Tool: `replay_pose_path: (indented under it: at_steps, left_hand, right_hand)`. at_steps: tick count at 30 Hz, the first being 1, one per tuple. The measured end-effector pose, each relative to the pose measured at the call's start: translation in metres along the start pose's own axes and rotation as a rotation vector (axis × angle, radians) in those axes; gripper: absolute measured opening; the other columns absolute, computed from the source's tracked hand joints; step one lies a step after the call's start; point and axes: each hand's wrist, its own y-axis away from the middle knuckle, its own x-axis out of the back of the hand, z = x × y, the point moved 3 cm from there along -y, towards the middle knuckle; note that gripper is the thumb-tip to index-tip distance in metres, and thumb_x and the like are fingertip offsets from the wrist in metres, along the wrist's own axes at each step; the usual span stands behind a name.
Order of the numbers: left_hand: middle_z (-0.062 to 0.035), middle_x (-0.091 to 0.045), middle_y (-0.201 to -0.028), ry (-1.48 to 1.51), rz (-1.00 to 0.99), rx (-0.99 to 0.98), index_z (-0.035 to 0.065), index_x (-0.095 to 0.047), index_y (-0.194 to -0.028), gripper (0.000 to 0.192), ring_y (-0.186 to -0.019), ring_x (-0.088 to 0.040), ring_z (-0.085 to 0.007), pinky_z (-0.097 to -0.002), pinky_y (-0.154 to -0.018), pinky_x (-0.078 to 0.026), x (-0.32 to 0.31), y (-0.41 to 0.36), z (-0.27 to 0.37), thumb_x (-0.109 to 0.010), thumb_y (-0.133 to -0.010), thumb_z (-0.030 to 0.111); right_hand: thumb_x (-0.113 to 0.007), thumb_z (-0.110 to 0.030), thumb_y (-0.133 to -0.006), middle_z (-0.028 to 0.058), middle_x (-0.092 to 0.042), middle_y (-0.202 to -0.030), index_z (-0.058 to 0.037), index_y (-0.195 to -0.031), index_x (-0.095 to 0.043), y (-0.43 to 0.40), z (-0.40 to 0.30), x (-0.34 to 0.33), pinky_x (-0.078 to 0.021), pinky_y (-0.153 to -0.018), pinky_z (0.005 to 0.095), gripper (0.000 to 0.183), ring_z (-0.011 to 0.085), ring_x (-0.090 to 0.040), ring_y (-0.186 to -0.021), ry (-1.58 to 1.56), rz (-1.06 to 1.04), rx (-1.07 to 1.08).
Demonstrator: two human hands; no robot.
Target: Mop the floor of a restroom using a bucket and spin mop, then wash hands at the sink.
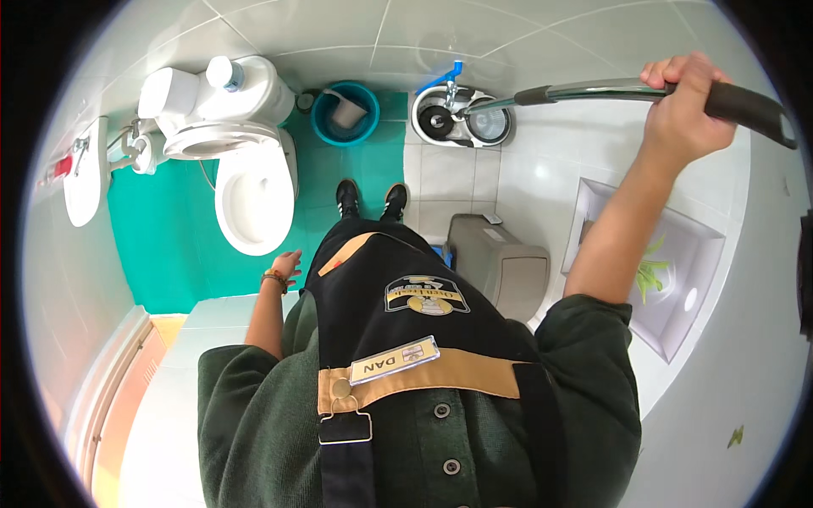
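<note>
My right hand (683, 108) is closed around a telescopic mop handle (603, 90) near its dark grip. The metal pole slants down to a white spin-mop bucket (460, 141) by the wall. Inside that bucket are a black round disc (437, 122) and a grey spin basket (489, 124); whether the mop's fibres lie there I cannot tell. A blue-handled tap (451, 82) hangs over it. Held low beside my hip, my left hand (289, 267) has nothing in it, its fingers slightly apart. Closest to it is the white toilet bowl (257, 197).
A teal bucket (375, 120) with a pale dipper (349, 113) stands between toilet and mop bucket. Right of my legs sits a grey-brown bin (483, 254). At far left a white washbasin (86, 184) juts out. The floor (159, 235) is green and partly pale tile.
</note>
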Motion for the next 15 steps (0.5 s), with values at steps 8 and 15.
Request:
replay_pose_path:
  at_steps: [8, 15]
  left_hand:
    - [-0.0023, -0.063, -0.132, 0.139, 0.047, -0.098, 0.0148, -0.056, -0.139, 0.06, -0.108, -0.065, -0.0217, -0.0443, -0.08, -0.049, -0.041, 0.012, 0.034, -0.06, -0.094, 0.054]
    - [-0.0029, -0.064, -0.131, 0.113, 0.062, -0.191, 0.0142, -0.057, -0.138, 0.058, -0.106, -0.066, -0.0208, -0.0451, -0.083, -0.05, -0.066, 0.029, 0.079, -0.059, -0.095, 0.053]
  right_hand:
    - [-0.058, -0.017, -0.098, 0.0138, -0.051, -0.062, 0.0047, -0.068, -0.051, -0.009, 0.006, 0.033, -0.044, -0.051, 0.0398, 0.037, 0.0234, -0.046, -0.05, -0.111, 0.0, -0.061]
    - [-0.058, -0.01, -0.096, 0.0086, -0.047, -0.059, 0.0006, -0.064, -0.05, -0.015, 0.04, 0.044, -0.0404, -0.052, 0.0372, 0.034, 0.0171, -0.041, -0.05, -0.107, 0.025, -0.238]
